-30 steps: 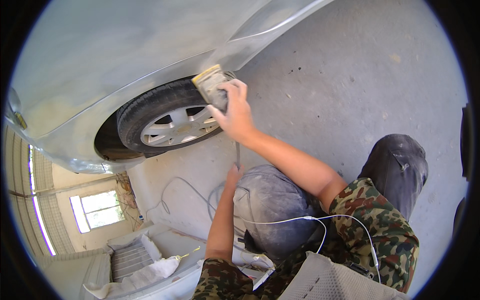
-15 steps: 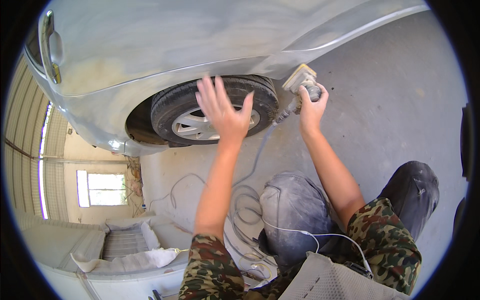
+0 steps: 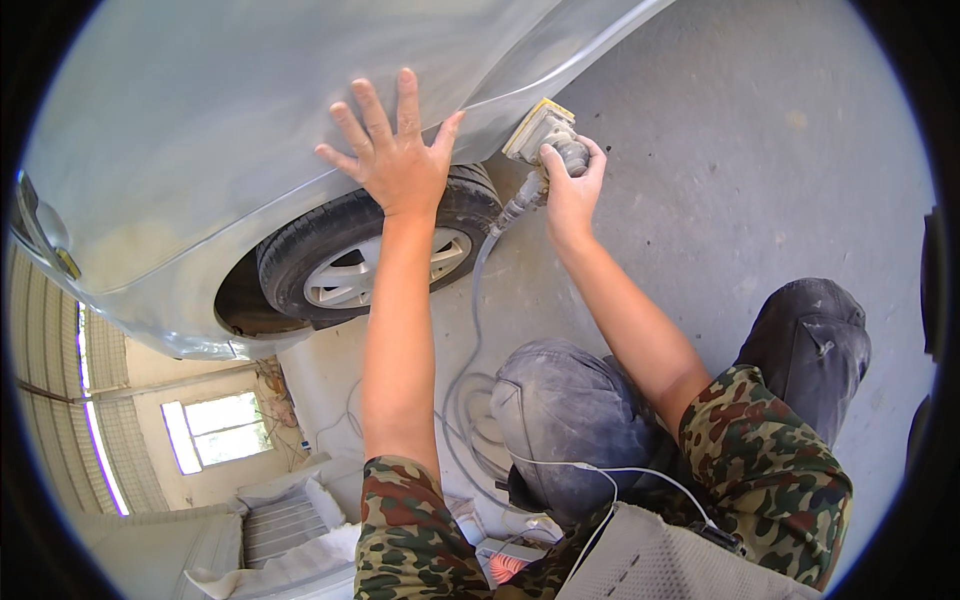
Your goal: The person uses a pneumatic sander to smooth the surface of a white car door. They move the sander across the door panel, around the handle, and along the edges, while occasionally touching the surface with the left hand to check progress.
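My left hand (image 3: 402, 168) is open, fingers spread wide, laid against the car's dull grey body panel (image 3: 250, 120) just above the wheel arch; the palm's contact is hidden. In my right hand (image 3: 574, 195) is a dusty power sander (image 3: 552, 132), gripped around its round body. Its flat pad, yellow at the edge, faces the lower body panel behind the wheel (image 3: 345, 275) and sits at or very close to it. A grey hose (image 3: 477, 290) runs down from the sander's rear end.
Hose coils (image 3: 470, 410) lie on the grey floor (image 3: 720, 180) beside my dusty knee (image 3: 575, 430). A white cable (image 3: 560, 463) crosses my lap. At lower left stands another pale vehicle part with a ragged covering (image 3: 290, 550). A bright window (image 3: 225, 430) is in the far wall.
My left hand has moved up from in front of the tyre onto the body panel. The sander stays in my right hand near the lower panel. The view has shifted and turned.
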{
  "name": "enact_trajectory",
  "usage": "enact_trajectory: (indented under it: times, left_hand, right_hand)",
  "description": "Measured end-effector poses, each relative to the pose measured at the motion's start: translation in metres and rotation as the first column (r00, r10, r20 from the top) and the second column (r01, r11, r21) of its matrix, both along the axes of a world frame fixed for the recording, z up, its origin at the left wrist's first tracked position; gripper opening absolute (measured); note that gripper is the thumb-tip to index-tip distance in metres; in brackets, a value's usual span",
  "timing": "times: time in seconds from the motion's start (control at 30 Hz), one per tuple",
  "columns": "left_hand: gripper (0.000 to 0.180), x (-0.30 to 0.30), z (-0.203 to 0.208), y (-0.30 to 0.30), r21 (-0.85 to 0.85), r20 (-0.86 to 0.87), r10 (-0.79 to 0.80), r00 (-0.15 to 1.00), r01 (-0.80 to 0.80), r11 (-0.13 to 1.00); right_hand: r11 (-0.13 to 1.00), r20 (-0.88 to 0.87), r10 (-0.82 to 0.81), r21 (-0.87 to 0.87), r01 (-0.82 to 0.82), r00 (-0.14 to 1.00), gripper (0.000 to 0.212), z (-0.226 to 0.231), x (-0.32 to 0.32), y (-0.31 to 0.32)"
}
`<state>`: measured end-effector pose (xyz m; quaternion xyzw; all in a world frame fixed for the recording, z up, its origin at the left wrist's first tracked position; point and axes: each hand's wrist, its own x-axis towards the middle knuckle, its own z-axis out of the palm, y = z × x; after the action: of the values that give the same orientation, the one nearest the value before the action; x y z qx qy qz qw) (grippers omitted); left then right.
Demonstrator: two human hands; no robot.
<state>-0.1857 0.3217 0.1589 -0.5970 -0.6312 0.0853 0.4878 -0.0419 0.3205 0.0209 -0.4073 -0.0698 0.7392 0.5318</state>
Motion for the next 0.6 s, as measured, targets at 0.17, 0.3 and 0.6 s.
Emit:
enact_trajectory:
  times: [0.17,0.3,0.6]
  left_hand:
    - [0.105,0.004,-0.016,0.009,-0.016,-0.023,0.045,0.999,-0.045,0.999]
    - [0.104,0.01,-0.027,0.012,-0.04,-0.002,0.068,0.998,-0.068,0.997]
    - [0.095,0.055,-0.06,0.041,-0.022,-0.043,0.064,0.997,-0.065,0.998]
  right_hand:
    - [1.0,-0.027,0.013,-0.019,-0.014,1.0,0.057,-0.01,-0.002,0.004]
    - [0.999,-0.062,0.009,-0.046,-0.011,0.998,0.057,-0.023,0.001,0.007]
    - [0.998,0.019,-0.031,0.047,0.03,0.999,0.061,-0.058,0.023,0.044]
